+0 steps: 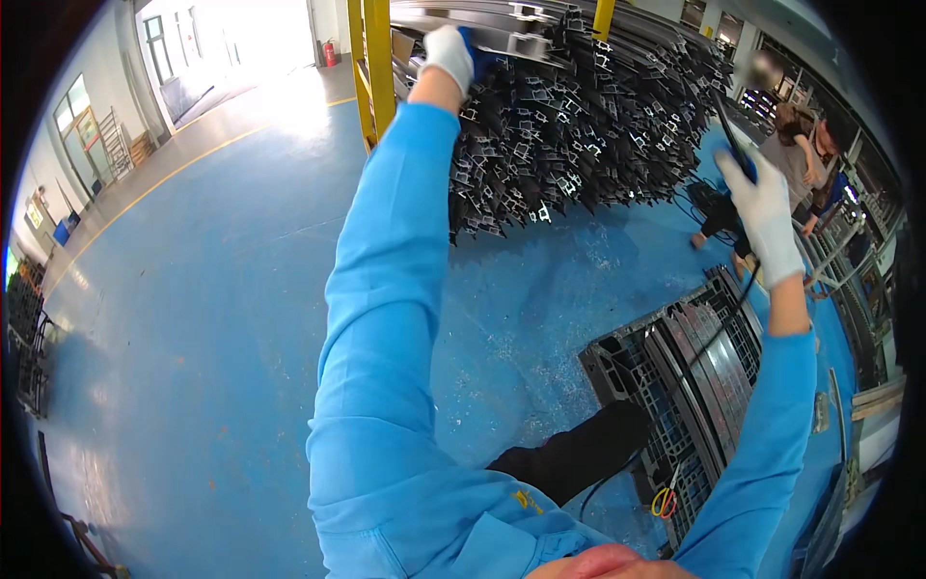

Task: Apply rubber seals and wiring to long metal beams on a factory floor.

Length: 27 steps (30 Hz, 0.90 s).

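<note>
My left hand (447, 56), in a white glove with a blue palm, is raised at the upper left corner of a big stack of metal profiles (569, 125). Its fingers curl at a light grey profile (506, 41) on top; the palm side is partly hidden. My right hand (769, 217), gloved the same way, is closed around a slim black rod-shaped tool (730, 130) held up at the right. A thin black hose (723, 333) hangs below that hand and runs down over a black pallet (606, 365) with several long dark profiles (699, 362) on it.
A yellow post (374, 72) stands left of the stack. Scissors with red and yellow handles (664, 503) lie on the pallet near my dark-trousered leg (588, 444). Another person (805, 159) bends beyond my right hand. Far back, a fire extinguisher (330, 53) stands by the bright doorway.
</note>
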Available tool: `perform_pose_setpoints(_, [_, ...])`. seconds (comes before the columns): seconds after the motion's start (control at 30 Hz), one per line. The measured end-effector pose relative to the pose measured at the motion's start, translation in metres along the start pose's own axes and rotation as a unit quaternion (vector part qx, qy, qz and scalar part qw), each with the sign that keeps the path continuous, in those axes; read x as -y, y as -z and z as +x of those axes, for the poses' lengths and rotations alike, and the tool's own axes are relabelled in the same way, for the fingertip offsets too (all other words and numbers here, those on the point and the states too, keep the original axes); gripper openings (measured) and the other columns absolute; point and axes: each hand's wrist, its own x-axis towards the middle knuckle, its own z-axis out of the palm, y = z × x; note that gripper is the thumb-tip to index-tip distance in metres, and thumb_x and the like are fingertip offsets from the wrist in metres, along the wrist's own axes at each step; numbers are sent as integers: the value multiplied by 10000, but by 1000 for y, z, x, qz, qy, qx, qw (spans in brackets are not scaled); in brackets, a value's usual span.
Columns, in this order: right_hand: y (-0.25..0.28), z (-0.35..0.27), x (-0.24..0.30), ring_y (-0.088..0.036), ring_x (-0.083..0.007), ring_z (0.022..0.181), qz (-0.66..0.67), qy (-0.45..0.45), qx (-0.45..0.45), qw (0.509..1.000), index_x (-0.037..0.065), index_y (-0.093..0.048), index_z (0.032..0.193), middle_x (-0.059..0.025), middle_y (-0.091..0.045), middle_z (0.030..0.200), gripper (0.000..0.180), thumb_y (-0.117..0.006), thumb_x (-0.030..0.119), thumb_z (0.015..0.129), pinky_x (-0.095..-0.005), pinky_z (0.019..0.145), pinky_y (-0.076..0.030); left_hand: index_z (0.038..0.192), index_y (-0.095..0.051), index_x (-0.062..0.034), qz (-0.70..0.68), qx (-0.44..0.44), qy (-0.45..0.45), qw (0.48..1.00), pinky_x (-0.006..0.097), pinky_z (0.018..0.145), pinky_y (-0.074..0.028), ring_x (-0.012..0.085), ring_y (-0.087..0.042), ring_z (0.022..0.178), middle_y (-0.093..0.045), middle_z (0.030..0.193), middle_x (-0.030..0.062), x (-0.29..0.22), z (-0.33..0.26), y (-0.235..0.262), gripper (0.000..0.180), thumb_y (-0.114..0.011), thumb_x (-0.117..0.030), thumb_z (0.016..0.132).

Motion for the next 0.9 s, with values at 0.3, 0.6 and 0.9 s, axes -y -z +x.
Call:
perform_pose_setpoints(0.3, [38, -120, -120, -567, -184, 746, -2, -193, 19, 981, -74, -617, 1001, -119, -661, 864, 344, -585, 242, 868, -274, 724, -445, 1203, -481, 21, 250, -307, -40, 917, 431, 860, -466, 374, -531, 1043, -518, 1183, 245, -81, -30, -9, 547, -637, -254, 757])
perform_pose_setpoints(0.6, [99, -243, -238, -595, -223, 816, -120, -321, 28, 939, -71, -612, 1037, -142, -665, 935, 340, -587, 225, 870, -298, 783, -462, 1213, -523, -140, 381, -207, 51, 900, 482, 936, -429, 268, -596, 1015, -608, 1121, 92, -54, -18, -28, 416, -565, -191, 802])
perform_pose_setpoints(0.9, [198, -371, -358, -603, -298, 960, -291, -455, -35, 841, 60, -555, 1190, -130, -643, 1067, 532, -571, 450, 829, -342, 817, -460, 1167, -540, -56, 332, -83, -57, 938, 357, 589, -492, 252, -616, 711, -637, 962, 132, 26, 5, -35, 492, -588, -403, 822])
